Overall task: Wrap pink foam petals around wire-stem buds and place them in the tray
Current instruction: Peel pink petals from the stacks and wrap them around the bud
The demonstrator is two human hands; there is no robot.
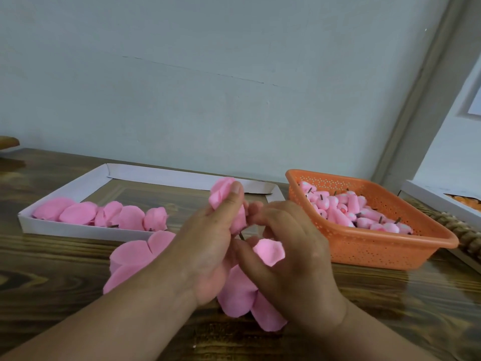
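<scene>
A pink foam bud (226, 201) is held up above the worktop (52, 269), its wire stem (241, 235) poking out below, the left hand (208, 246) curled in a firm grip around it. A loose petal (269, 250) is pinched by the right hand (286, 256). More petals (135, 256) are spread beneath. Finished pieces (104, 213) are lined in the white tray (73, 187) behind; bare buds (346, 209) are heaped in the orange basket (377, 246).

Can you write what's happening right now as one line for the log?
step: wrapping petal | left hand: grips bud | right hand: pinches loose petal | white tray: several wrapped buds | orange basket: bare buds
</scene>
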